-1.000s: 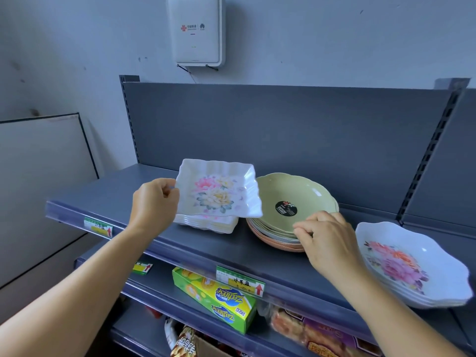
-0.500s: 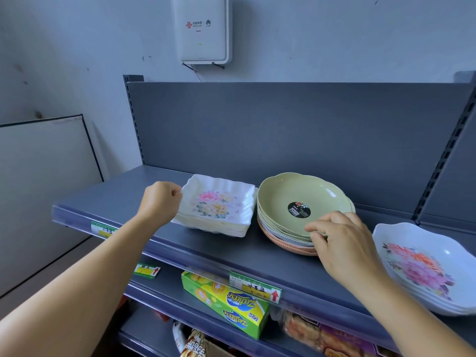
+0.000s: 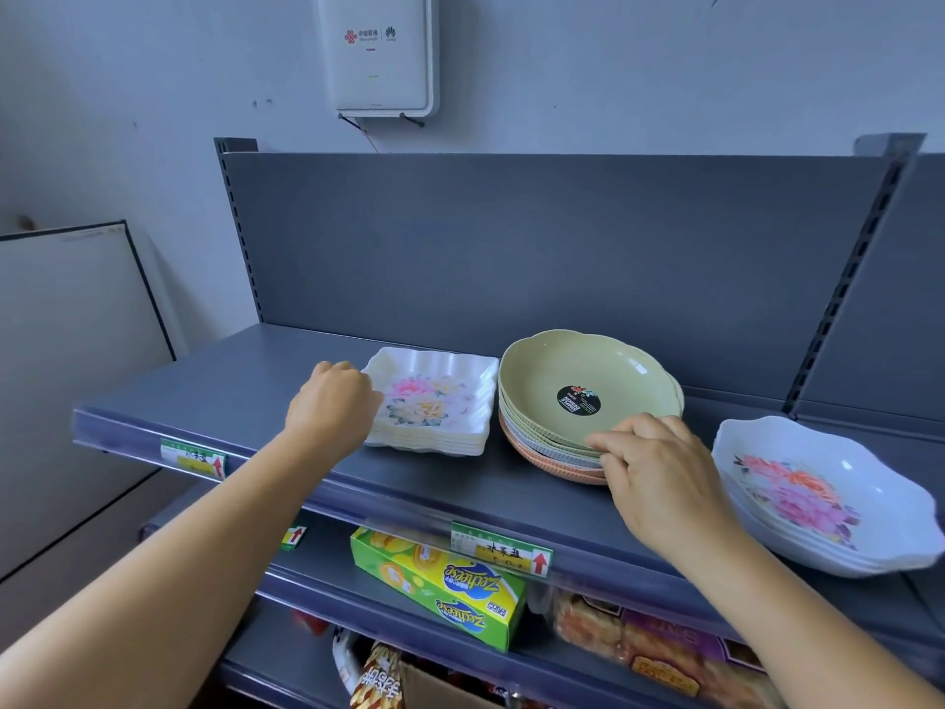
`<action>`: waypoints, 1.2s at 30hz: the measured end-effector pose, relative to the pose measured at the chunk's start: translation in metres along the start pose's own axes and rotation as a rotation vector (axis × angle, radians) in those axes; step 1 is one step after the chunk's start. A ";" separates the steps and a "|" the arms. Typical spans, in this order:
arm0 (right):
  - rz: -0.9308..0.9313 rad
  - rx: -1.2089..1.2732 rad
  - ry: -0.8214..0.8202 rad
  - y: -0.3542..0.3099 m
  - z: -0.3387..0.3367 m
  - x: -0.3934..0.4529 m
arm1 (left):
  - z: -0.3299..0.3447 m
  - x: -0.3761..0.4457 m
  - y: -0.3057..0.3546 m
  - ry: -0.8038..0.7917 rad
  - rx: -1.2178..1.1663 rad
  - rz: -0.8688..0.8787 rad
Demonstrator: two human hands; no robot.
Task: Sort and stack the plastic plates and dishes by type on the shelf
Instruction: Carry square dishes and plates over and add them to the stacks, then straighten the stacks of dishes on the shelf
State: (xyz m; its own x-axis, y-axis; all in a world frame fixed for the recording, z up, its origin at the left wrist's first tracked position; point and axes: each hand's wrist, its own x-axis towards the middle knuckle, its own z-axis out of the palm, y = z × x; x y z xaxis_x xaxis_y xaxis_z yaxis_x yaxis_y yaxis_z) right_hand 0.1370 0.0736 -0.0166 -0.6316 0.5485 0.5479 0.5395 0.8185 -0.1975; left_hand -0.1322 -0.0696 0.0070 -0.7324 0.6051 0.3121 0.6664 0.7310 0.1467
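Three stacks stand on the grey top shelf (image 3: 230, 391). At the left are white square plates with a flower print (image 3: 440, 401). My left hand (image 3: 332, 401) is curled at this stack's left edge and holds the top plate's rim. In the middle are round plates, pale green on top with a black sticker (image 3: 588, 371) and orange ones at the bottom. My right hand (image 3: 659, 468) grips this round stack's front rim with bent fingers. At the right lie white scalloped dishes with pink flowers (image 3: 818, 498), which neither hand touches.
The shelf's back panel (image 3: 511, 248) rises behind the stacks. On the shelf below sit a green and yellow box (image 3: 440, 585) and purple snack packs (image 3: 659, 642). Price tags (image 3: 501, 547) hang on the shelf's front edge. A white wall unit (image 3: 381, 48) is mounted above.
My left hand lowered the square flowered plate from the air onto the square stack. My right hand stayed at the round stack's front rim. The view shifted slightly left.
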 end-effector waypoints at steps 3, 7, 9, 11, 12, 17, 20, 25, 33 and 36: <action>0.043 -0.064 -0.164 -0.007 -0.010 -0.004 | -0.008 -0.020 0.024 -0.021 -0.004 0.164; 0.079 -0.119 -0.269 -0.010 -0.031 -0.016 | -0.020 -0.053 0.069 -0.090 -0.052 0.381; 0.100 -0.122 -0.306 -0.008 -0.042 -0.025 | -0.024 -0.070 0.093 -0.078 -0.085 0.469; 0.126 -0.119 -0.338 -0.002 -0.053 -0.035 | -0.028 -0.086 0.115 -0.067 -0.097 0.557; 0.142 -0.120 -0.350 0.003 -0.058 -0.040 | -0.030 -0.094 0.125 -0.066 -0.101 0.596; 0.225 -0.146 -0.343 0.034 -0.089 -0.068 | -0.032 -0.124 0.179 -0.084 -0.149 0.717; 0.273 -0.168 -0.311 0.061 -0.106 -0.087 | -0.030 -0.137 0.216 -0.109 -0.155 0.783; 0.405 -0.207 -0.317 0.118 -0.142 -0.124 | -0.027 -0.166 0.288 -0.138 -0.173 0.879; 0.533 -0.264 -0.336 0.217 -0.211 -0.186 | -0.023 -0.225 0.419 -0.177 -0.197 0.983; 0.554 -0.266 -0.337 0.253 -0.232 -0.207 | -0.019 -0.247 0.462 -0.189 -0.189 1.002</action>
State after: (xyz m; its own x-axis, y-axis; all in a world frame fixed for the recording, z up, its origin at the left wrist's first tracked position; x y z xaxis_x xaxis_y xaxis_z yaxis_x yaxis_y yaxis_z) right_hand 0.5335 0.1275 0.0085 -0.3396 0.9311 0.1332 0.9225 0.3574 -0.1458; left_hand 0.3592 0.1127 0.0159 0.1712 0.9598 0.2227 0.9811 -0.1868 0.0508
